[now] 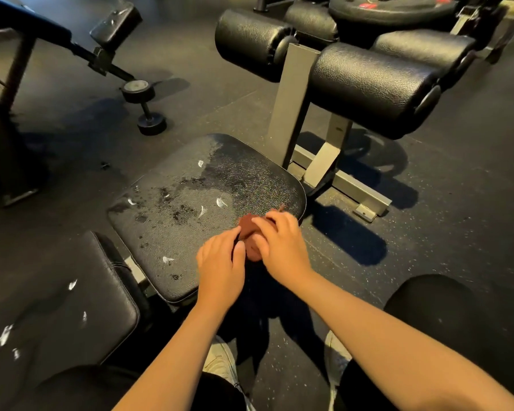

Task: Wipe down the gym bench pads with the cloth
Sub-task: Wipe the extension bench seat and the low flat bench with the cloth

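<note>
The back pad (57, 307) shows white streaks and the seat pad (190, 197) wet patches and dark spots; the left hand (220, 268) pinches, and the right hand (282, 247) curls over, the bunched cloth (248, 229) at the seat pad's near right edge, which is best spread flat before overlapping strokes leftward.

The person shows bare forearms ending in a bare left hand (220, 271) and a bare right hand (282, 247), and wears plain black legwear (433, 307) over both knees and pale grey sports shoes (220, 360).
</note>
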Motion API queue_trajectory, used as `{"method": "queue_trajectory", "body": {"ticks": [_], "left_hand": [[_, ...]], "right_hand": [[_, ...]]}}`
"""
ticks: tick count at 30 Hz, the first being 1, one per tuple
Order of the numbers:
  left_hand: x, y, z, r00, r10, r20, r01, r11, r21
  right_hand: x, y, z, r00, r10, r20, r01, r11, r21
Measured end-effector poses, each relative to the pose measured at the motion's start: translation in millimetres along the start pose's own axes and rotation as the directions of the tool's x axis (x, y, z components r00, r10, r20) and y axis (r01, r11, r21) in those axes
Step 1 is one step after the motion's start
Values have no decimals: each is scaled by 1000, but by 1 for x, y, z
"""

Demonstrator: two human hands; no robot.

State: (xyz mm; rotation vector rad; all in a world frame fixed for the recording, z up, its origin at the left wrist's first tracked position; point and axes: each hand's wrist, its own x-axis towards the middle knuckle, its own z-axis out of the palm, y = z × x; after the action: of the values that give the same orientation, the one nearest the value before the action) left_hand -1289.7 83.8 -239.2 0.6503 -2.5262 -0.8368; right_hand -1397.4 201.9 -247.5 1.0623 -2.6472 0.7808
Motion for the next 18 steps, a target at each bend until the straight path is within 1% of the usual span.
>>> {"method": "queue_trajectory", "body": {"ticks": [2,3,4,5,6,9,11,12,14,16,18], "left_hand": [[0,3,3,1000,-9,5,9,999,50],[1,5,4,1000,-28,3,28,998,59],[2,7,5,999,-48,1,48,996,69],[4,10,6,998,-64,0,63,995,81],[7,12,7,997,-75,-1,75,993,88],[20,23,13,995,-101,9,100,992,72],[31,30,18,996,-82,36,80,995,60],[36,34,20,997,-62,52,59,997,59],[44,38,25,997,-23,80,19,998,53],[49,39,30,996,-8,92,3,999,53],[55,40,34,996,-7,86,2,998,55]], "right_hand": [[17,14,-11,985,169,-41,-170,985,-18],[24,19,-15,962,269,-49,-269,963,-6],[27,21,-17,941,334,-52,-334,942,2],[26,18,-16,935,352,-50,-353,936,1],[21,12,-14,940,340,-41,-340,940,5],[-2,-6,-6,958,287,20,-287,951,119],[-3,0,-6,965,258,35,-261,952,163],[6,9,-8,963,270,18,-268,945,186],[35,27,-14,933,360,-3,-349,907,236],[65,43,-18,891,452,36,-443,851,281],[80,51,-16,874,483,58,-475,820,319]]}}
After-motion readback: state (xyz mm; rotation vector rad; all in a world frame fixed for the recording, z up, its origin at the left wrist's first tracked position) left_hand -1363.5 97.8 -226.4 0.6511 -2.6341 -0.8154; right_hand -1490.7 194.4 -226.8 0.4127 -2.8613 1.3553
